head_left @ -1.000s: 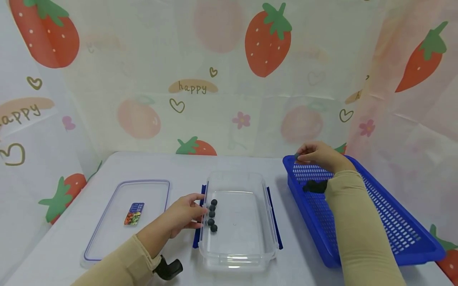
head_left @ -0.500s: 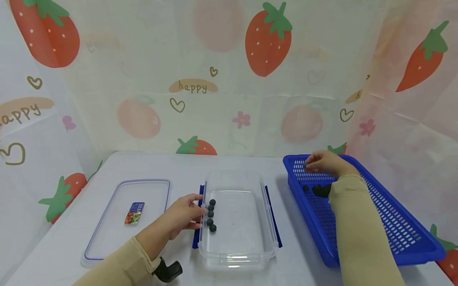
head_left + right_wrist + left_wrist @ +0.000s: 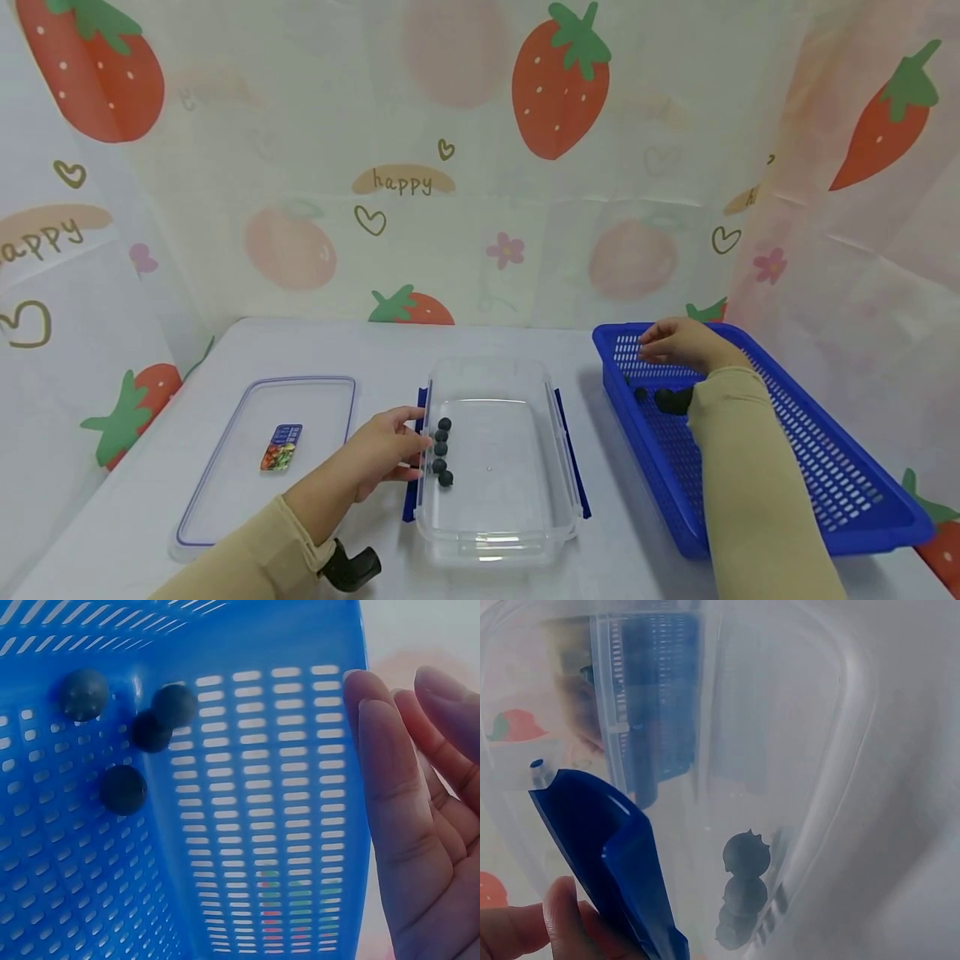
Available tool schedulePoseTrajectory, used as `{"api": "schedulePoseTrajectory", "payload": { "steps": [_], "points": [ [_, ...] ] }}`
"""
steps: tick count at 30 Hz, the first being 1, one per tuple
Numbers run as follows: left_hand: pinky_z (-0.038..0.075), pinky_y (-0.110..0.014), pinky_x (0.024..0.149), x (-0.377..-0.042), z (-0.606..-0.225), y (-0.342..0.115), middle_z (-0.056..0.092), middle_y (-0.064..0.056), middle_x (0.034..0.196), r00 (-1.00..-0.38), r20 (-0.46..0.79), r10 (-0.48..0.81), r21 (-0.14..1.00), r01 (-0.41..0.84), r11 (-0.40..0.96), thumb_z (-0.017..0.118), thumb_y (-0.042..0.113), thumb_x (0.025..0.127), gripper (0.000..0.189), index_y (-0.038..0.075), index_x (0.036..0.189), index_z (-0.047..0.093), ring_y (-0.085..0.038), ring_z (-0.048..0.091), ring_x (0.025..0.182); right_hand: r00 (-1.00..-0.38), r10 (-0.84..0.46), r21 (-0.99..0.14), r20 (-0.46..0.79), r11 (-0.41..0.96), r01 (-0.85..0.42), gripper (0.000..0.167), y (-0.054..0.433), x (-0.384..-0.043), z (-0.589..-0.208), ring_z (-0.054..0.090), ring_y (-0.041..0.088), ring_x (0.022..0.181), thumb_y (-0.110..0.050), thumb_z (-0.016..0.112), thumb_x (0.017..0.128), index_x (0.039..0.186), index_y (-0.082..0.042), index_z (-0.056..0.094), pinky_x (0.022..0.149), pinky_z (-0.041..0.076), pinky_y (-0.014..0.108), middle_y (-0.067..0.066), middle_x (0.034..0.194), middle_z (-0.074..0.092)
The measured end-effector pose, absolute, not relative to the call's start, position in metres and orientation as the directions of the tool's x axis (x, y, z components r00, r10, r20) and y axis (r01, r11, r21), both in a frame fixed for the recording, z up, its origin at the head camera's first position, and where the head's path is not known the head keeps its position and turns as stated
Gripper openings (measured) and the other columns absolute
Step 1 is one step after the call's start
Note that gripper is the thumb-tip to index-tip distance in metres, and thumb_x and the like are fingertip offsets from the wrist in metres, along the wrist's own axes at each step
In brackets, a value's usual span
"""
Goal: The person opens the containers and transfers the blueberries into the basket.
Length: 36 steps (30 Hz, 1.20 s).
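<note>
Along the left side inside the clear plastic container point(image 3: 495, 467) sit several dark blueberries point(image 3: 446, 478), lined up in a column. My left hand point(image 3: 378, 454) holds that side of the container by its blue latch point(image 3: 611, 840), its fingertips bent at the latch in the left wrist view. Over the far end of a blue perforated basket point(image 3: 637, 433), my right hand point(image 3: 690, 343) hovers, with no berry between its fingers. Several more blueberries point(image 3: 124, 790) are in the basket in the right wrist view, left of the right hand's fingers point(image 3: 394, 772); two of them overlap.
A clear lid point(image 3: 225, 450) with a bluish rim lies on the white table to the left, bearing a colourful label point(image 3: 282, 448). Black wrist devices point(image 3: 352, 567) sit at the sleeves. A strawberry-print cloth point(image 3: 465, 250) backs the table.
My right hand has moved slightly right and down over the basket, and the blueberry it pinched is gone from its fingers. My left hand stays at the container.
</note>
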<state>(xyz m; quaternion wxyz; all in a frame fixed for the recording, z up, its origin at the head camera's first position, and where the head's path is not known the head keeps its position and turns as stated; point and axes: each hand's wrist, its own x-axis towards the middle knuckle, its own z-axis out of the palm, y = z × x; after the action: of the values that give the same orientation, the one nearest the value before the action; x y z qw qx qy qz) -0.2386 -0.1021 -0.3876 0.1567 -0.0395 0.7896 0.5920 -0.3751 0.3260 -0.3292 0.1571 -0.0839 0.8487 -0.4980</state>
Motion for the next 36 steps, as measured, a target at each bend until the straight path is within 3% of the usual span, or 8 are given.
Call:
{"api": "schedulePoseTrajectory", "payload": {
  "steps": [8, 14, 22, 28, 36],
  "points": [
    [0.055, -0.029, 0.066, -0.239, -0.388, -0.102, 0.056, -0.018, 0.099, -0.947, -0.297, 0.124, 0.922, -0.251, 0.295, 0.059, 0.015, 0.088, 0.052, 0.011, 0.137, 0.039, -0.021, 0.057, 0.079, -0.945, -0.285, -0.878, -0.164, 0.479, 0.008, 0.033, 0.323, -0.376, -0.322, 0.06, 0.02, 0.093, -0.004, 0.055, 0.09, 0.115, 0.015, 0.043, 0.085, 0.05, 0.031, 0.01, 0.097, 0.056],
    [0.055, -0.029, 0.066, -0.239, -0.387, -0.102, 0.055, -0.017, 0.099, -0.946, -0.299, 0.122, 0.922, -0.254, 0.292, 0.059, 0.016, 0.088, 0.052, 0.011, 0.137, 0.039, -0.021, 0.057, 0.079, -0.938, -0.322, -0.868, -0.129, 0.494, -0.051, 0.035, 0.306, -0.378, -0.308, 0.06, 0.024, 0.098, -0.005, 0.055, 0.09, 0.118, 0.013, 0.044, 0.09, 0.048, 0.036, 0.016, 0.103, 0.055],
    [0.055, -0.029, 0.066, -0.238, -0.387, -0.102, 0.055, -0.017, 0.099, -0.946, -0.3, 0.126, 0.923, -0.254, 0.29, 0.058, 0.015, 0.089, 0.052, 0.011, 0.137, 0.039, -0.022, 0.057, 0.08, -0.904, -0.42, -0.863, -0.076, 0.482, -0.151, 0.026, 0.261, -0.38, -0.294, 0.062, 0.023, 0.094, -0.006, 0.06, 0.087, 0.107, 0.009, 0.053, 0.09, 0.047, 0.041, 0.017, 0.101, 0.059],
    [0.055, -0.029, 0.066, -0.239, -0.387, -0.103, 0.055, -0.017, 0.098, -0.946, -0.296, 0.135, 0.925, -0.249, 0.287, 0.058, 0.014, 0.088, 0.053, 0.01, 0.137, 0.039, -0.022, 0.057, 0.079, -0.875, -0.472, -0.824, -0.109, 0.535, -0.186, 0.026, 0.222, -0.377, -0.289, 0.063, 0.02, 0.092, -0.011, 0.064, 0.085, 0.106, 0.002, 0.057, 0.087, 0.049, 0.037, 0.017, 0.102, 0.061],
    [0.056, -0.03, 0.065, -0.241, -0.389, -0.105, 0.054, -0.018, 0.095, -0.944, -0.292, 0.151, 0.932, -0.246, 0.265, 0.058, 0.011, 0.088, 0.054, 0.009, 0.137, 0.038, -0.022, 0.056, 0.077, -0.824, -0.553, -0.82, -0.124, 0.525, -0.229, 0.02, 0.172, -0.376, -0.293, 0.061, 0.031, 0.097, -0.009, 0.064, 0.085, 0.102, 0.0, 0.06, 0.085, 0.051, 0.035, 0.019, 0.102, 0.061]
  ]
}}
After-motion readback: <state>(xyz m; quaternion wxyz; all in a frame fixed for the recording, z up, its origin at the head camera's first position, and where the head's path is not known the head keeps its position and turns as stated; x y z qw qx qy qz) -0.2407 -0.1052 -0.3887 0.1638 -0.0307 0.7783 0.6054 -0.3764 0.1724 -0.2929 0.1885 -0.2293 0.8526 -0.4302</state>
